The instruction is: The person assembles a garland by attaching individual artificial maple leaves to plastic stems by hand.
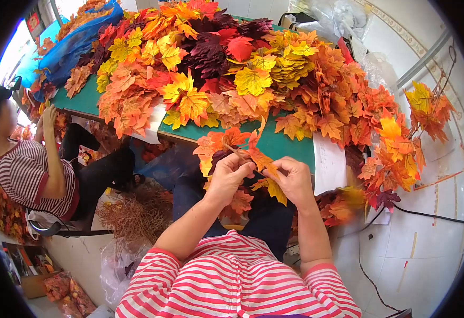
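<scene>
- Head view looks down on both hands meeting at the centre, over the lap.
- Left hand pinches a brown stem of an orange leaf sprig.
- Right hand pinches an orange-yellow leaf of the same sprig.
- Green surface at twelve o'clock carries a heap of leaves.
- Seated person in stripes is at nine o'clock.
</scene>
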Motion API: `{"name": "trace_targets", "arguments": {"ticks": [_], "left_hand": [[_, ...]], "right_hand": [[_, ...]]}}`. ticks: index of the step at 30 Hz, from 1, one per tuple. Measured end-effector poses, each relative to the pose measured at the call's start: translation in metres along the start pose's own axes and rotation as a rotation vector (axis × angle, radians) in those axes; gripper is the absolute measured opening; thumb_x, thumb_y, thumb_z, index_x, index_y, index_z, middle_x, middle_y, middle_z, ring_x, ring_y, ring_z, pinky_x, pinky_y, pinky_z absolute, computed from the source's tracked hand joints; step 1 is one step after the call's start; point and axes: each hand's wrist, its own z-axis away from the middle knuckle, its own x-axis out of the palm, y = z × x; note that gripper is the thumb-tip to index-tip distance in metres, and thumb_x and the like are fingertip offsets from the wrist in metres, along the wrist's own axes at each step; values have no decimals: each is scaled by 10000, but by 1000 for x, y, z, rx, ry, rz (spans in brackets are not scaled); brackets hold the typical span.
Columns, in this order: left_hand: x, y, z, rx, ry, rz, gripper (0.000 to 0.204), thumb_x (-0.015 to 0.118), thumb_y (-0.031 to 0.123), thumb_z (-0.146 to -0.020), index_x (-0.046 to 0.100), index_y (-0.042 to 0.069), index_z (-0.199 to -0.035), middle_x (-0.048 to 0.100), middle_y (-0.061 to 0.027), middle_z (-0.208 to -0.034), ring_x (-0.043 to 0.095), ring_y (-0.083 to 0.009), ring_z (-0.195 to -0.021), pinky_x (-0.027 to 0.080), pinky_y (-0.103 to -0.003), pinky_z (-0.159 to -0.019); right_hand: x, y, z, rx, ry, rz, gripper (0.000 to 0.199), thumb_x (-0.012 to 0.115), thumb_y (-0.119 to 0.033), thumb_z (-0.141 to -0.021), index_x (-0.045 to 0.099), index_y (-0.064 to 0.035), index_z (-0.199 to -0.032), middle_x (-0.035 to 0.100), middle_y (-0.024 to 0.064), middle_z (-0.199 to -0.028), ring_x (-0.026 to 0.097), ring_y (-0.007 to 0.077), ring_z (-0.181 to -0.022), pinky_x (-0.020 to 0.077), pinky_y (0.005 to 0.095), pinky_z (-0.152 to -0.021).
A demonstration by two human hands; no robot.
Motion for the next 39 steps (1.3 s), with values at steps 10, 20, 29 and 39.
{"name": "trace_targets", "arguments": {"ticks": [10, 20, 29, 39], "left_hand": [[2, 0, 2, -30, -14, -50, 241, 633, 84, -840, 574, -22, -1049, 595, -6, -789, 551, -69, -701, 446, -211, -655], [5, -2, 3, -10, -20, -4, 200, 626, 76, -842, 588, -12, -1018, 606, -10, -802, 552, -69, -698, 455, -216, -659], [4, -1, 3, -22, -16, 11, 188, 638, 85, -834, 594, -7, -992, 608, -11, -790, 558, -77, -698, 456, -216, -654], [6, -2, 4, -8, -12, -11, 201, 645, 94, -830, 589, -13, -992, 608, -11, -789, 557, -74, -695, 460, -214, -660]], "right_hand": [[4, 5, 1, -28, -32, -54, 152, 710, -60, -739, 681, 9, -870, 611, 78, -714, 552, 122, -625, 430, 247, -563], [1, 1, 2, -32, -31, -34, 140, 701, -66, -751, 679, 8, -867, 614, 77, -715, 560, 114, -637, 436, 247, -576], [-2, 2, 5, 48, -30, -50, 84, 687, -18, -760, 653, 47, -802, 577, 37, -730, 524, 91, -654, 409, 220, -590], [0, 8, 5, -26, -27, -72, 174, 730, -88, -724, 683, 1, -865, 602, 63, -706, 539, 111, -631, 415, 246, -569]]}}
